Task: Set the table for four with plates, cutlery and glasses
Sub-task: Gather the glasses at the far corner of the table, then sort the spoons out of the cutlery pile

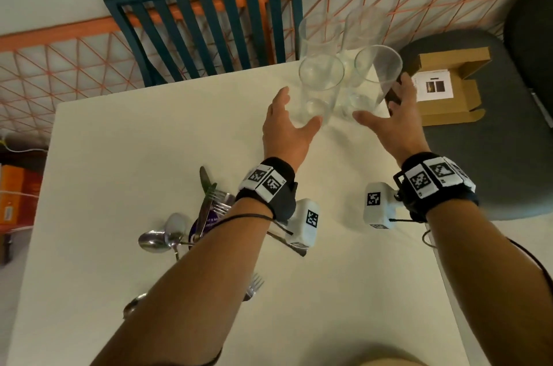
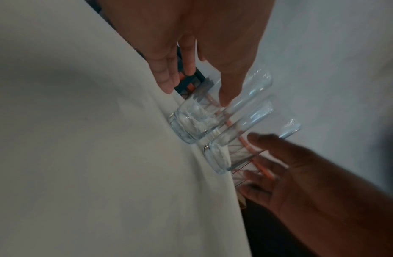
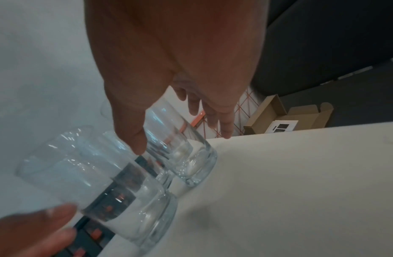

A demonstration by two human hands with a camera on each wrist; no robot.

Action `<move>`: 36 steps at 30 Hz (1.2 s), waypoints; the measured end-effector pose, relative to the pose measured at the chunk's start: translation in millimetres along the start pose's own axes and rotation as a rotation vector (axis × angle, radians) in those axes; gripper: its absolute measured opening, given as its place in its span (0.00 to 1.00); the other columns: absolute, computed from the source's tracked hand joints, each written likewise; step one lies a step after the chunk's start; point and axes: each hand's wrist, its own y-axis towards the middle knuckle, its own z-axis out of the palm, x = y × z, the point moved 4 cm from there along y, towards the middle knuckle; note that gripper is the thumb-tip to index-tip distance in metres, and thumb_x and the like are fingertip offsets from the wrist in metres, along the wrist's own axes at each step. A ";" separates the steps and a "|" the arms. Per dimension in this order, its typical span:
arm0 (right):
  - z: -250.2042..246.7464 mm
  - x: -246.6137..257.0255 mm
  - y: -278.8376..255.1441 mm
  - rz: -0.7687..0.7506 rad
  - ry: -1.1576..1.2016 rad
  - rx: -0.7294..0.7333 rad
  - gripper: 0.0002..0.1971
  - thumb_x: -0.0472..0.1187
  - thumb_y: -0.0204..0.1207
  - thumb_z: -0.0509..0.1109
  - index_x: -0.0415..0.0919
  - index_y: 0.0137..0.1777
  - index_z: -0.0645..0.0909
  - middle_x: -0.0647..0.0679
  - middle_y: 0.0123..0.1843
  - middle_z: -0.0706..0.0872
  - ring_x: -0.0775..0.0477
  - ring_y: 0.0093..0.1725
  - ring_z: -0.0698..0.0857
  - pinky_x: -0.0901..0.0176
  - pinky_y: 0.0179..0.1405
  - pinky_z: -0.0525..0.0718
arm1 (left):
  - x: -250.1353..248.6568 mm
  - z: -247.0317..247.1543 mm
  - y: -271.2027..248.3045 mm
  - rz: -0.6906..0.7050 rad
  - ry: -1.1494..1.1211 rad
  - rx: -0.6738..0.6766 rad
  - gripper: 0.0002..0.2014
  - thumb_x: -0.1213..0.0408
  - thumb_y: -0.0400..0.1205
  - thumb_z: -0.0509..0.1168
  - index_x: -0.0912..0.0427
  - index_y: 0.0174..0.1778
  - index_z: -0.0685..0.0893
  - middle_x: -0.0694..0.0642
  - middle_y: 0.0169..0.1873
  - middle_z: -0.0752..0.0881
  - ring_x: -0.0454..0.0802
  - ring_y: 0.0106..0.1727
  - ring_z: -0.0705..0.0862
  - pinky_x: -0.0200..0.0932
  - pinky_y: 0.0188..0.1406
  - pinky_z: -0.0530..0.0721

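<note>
Several clear glasses stand close together at the far right corner of the white table (image 1: 149,150). My left hand (image 1: 299,108) is spread around the front left glass (image 1: 320,90), thumb and fingers straight and not closed on it. My right hand (image 1: 380,99) is spread the same way around the front right glass (image 1: 374,75), its fingers behind it at the table edge. The left wrist view shows my left hand (image 2: 196,93) over that glass (image 2: 191,125). In the right wrist view, my right hand (image 3: 180,137) straddles its glass (image 3: 186,156). A purple holder of cutlery (image 1: 209,210) stands near my left forearm.
A teal slatted chair (image 1: 209,27) is pushed against the table's far edge. To the right, a grey chair (image 1: 493,156) carries an open cardboard box (image 1: 443,87). A spoon (image 1: 134,304) and a fork (image 1: 254,285) lie under my left forearm. An orange lattice rail runs behind.
</note>
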 end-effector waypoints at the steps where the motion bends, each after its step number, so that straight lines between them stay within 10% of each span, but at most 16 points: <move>1: -4.0 -4.9 -7.3 0.026 -0.004 -0.019 0.51 0.44 0.70 0.82 0.51 0.87 0.53 0.49 0.87 0.62 0.45 0.84 0.64 0.38 0.82 0.66 | 2.4 -5.7 -12.3 -0.001 -0.037 -0.005 0.36 0.58 0.77 0.76 0.53 0.80 0.69 0.53 0.74 0.77 0.52 0.69 0.80 0.48 0.68 0.81; 5: -1.7 -22.0 -59.0 0.089 -0.041 -0.044 0.40 0.46 0.76 0.77 0.49 0.85 0.61 0.51 0.84 0.69 0.49 0.78 0.73 0.45 0.76 0.75 | 20.9 -32.7 -84.6 -0.003 -0.134 0.027 0.20 0.62 0.81 0.72 0.54 0.70 0.80 0.48 0.61 0.85 0.42 0.58 0.85 0.29 0.54 0.84; 20: 126.1 -32.8 -272.2 -0.067 -0.301 0.304 0.15 0.41 0.77 0.75 0.44 0.63 0.86 0.47 0.60 0.85 0.50 0.50 0.84 0.56 0.52 0.83 | 156.5 -184.5 -282.9 -0.067 0.145 0.075 0.05 0.65 0.81 0.72 0.55 0.51 0.90 0.46 0.43 0.91 0.38 0.42 0.90 0.35 0.43 0.88; 29: 190.1 -19.4 -324.8 -0.203 -0.610 0.411 0.13 0.41 0.80 0.68 0.46 0.63 0.85 0.46 0.59 0.84 0.41 0.59 0.81 0.55 0.52 0.78 | 219.0 -277.5 -358.1 -0.175 0.312 0.069 0.03 0.62 0.82 0.70 0.52 0.48 0.89 0.42 0.42 0.91 0.40 0.39 0.87 0.39 0.44 0.86; 36: 213.6 -11.0 -318.3 -0.159 -0.760 0.170 0.22 0.39 0.76 0.66 0.43 0.71 0.74 0.40 0.66 0.75 0.36 0.63 0.76 0.41 0.58 0.81 | 267.8 -330.7 -419.8 -0.400 0.278 0.007 0.05 0.62 0.82 0.69 0.48 0.48 0.89 0.40 0.42 0.89 0.37 0.44 0.87 0.36 0.46 0.83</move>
